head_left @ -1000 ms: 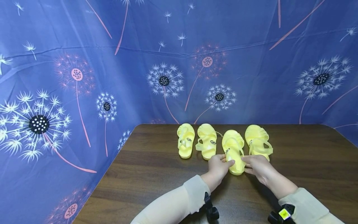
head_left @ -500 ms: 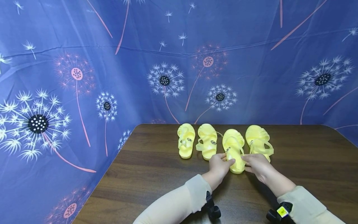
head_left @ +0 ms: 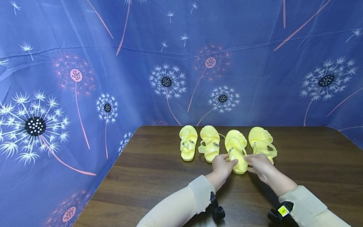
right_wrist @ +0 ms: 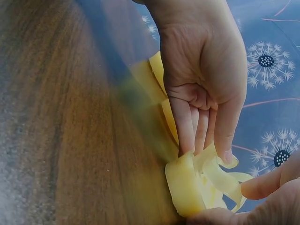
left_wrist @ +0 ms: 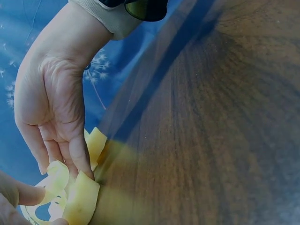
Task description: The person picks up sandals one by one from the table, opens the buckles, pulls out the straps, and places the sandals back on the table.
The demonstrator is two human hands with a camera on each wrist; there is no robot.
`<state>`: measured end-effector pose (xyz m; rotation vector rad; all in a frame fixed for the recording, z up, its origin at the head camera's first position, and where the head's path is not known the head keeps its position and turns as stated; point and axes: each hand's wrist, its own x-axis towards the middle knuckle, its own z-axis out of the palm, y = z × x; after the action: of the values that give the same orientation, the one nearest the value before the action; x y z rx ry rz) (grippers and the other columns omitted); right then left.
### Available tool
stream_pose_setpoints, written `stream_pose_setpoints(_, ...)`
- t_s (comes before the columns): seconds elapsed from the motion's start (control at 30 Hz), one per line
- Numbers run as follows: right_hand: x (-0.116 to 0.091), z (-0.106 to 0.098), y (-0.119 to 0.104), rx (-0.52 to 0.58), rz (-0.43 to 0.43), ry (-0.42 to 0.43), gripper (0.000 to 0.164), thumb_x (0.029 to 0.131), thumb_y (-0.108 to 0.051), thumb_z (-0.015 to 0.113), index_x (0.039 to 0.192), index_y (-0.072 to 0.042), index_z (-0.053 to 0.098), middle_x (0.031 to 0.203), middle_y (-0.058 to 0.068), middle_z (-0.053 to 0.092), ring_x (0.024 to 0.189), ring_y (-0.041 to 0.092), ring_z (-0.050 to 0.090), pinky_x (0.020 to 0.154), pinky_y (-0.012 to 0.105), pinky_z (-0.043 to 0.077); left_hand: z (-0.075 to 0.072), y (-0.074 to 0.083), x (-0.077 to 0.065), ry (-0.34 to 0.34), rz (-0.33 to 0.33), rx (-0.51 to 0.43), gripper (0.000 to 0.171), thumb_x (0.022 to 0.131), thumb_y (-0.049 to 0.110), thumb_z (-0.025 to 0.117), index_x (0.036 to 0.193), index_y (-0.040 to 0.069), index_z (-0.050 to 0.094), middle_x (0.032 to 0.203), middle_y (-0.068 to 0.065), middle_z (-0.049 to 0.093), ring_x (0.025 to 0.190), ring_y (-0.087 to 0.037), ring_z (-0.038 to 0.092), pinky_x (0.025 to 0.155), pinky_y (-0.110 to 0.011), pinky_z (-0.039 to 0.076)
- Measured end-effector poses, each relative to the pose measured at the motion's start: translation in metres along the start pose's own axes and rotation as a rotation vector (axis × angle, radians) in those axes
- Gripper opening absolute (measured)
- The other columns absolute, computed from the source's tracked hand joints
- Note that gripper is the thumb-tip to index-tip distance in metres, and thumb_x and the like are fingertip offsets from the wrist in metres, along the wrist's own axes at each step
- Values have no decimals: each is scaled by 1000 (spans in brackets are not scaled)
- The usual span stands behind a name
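Four sandals would be several; one yellow jelly sandal (head_left: 236,142), third from the left in the head view, lies between both hands with its toe towards the backdrop. My left hand (head_left: 221,168) grips its heel end from the left, thumb over the strap. From the right, my right hand (head_left: 262,168) holds the same end, thumb and forefinger at the strap. In the left wrist view the left fingers reach down beside the sandal's heel (left_wrist: 80,199). The right wrist view has the right thumb against the loose strap (right_wrist: 222,178).
Two yellow sandals (head_left: 188,142) (head_left: 210,143) lie to the left, and another sandal (head_left: 260,140) stands close on the right, partly behind the right hand. The brown wooden table (head_left: 141,176) ends at a blue dandelion-print cloth (head_left: 255,78).
The held sandal has slid slightly away from me, towards the table's far edge, and both hands have moved along with it. The other sandals stay put.
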<state>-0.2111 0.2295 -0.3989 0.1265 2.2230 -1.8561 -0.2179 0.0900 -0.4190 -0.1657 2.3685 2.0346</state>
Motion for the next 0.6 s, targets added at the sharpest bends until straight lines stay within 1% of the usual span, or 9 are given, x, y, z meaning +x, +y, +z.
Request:
stream_pose_setpoints(0.13, 2, 0, -1, -1, 12, -4, 54, 104, -11, 31, 139, 27, 17, 148, 42, 16, 139, 52, 21, 111, 55, 30, 1, 2, 1, 0, 6, 15, 38, 79, 7, 79, 112, -8, 66, 106, -21, 71, 101, -27, 68, 84, -35, 57)
stream_pose_setpoints(0.27, 3, 0, -2, -2, 19, 3, 53, 103, -11, 31, 139, 27, 17, 148, 42, 17, 139, 51, 21, 111, 55, 30, 3, 3, 2, 7, 9, 49, 38, 78, 7, 79, 111, -8, 67, 105, -21, 71, 100, -26, 69, 84, -35, 57)
stream_pose_setpoints(0.37, 5, -1, -3, -1, 21, 8, 53, 103, -10, 30, 139, 27, 17, 147, 42, 18, 139, 50, 22, 112, 55, 30, 4, 3, 4, 12, 3, 49, 38, 78, 7, 79, 111, -8, 67, 104, -20, 71, 99, -26, 68, 84, -36, 57)
stream_pose_setpoints(0.6, 9, 0, -7, 25, 34, 14, 54, 103, -9, 31, 141, 25, 14, 149, 42, 13, 141, 50, 16, 113, 55, 26, 5, 4, 9, 26, 10, 103, 38, 78, 10, 80, 110, -6, 68, 103, -17, 72, 98, -24, 68, 84, -36, 57)
